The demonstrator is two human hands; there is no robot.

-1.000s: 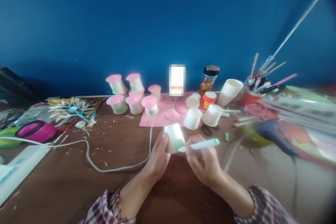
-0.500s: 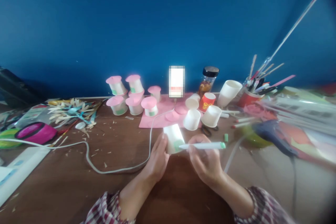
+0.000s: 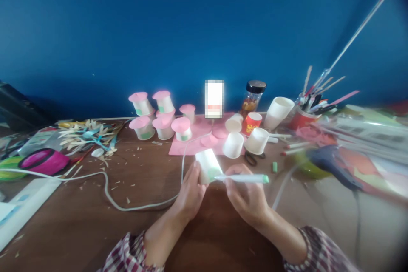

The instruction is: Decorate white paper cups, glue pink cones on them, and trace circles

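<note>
My left hand (image 3: 192,191) is closed around a white paper cup (image 3: 208,161), which is tilted and has a pale green patch near its lower end. Between the fingers of my right hand (image 3: 247,195) is a white marker (image 3: 245,178) with a green end; its tip meets the green patch on the cup. The marker's green cap (image 3: 274,167) stands on the table to the right. Beyond my hands, several white cups with pink paper tops, such as this front cup (image 3: 181,129), stand at the left, some stacked two high and bearing green patches.
Plain white cups (image 3: 233,145), a red cup (image 3: 252,124), black-handled scissors (image 3: 250,159) and a lidded jar (image 3: 254,97) stand or lie behind my right hand. Pink paper (image 3: 197,146) lies at the back. A white cable (image 3: 140,208) crosses the left side. A pen holder (image 3: 302,120) is at right.
The cup and the marker have shifted slightly left together. The marker's tip stays on the green patch. Everything else on the table looks the same.
</note>
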